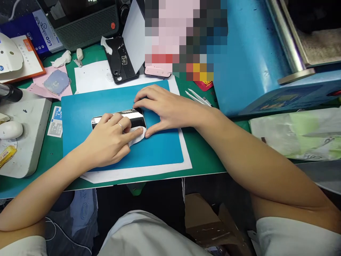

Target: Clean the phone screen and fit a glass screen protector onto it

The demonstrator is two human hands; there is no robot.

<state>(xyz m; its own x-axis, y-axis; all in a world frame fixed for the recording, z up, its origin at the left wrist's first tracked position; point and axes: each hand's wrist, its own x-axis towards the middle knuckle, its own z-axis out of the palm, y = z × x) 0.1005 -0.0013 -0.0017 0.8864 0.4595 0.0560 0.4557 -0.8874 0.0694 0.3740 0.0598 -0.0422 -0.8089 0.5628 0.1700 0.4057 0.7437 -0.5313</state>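
A smartphone [137, 114] lies screen up on a blue mat [80, 106], with bright reflections on its glossy glass. My left hand [110, 142] is over it, index finger stretched along a white wipe [139, 137] and pressing it at the phone's lower right edge. The other fingers are curled, and one wears a ring. My right hand [165, 108] spans the phone's right end, fingertips at the upper corner and thumb by the lower corner, beside the wipe. Part of the phone is hidden under my left hand.
A black phone case [122, 62] and a pink phone [157, 70] lie behind the mat. White pen-like tools [198, 96] are to its right, near a large blue machine [245, 64]. At left stand a white box-like device [26, 153] and small packets [55, 121].
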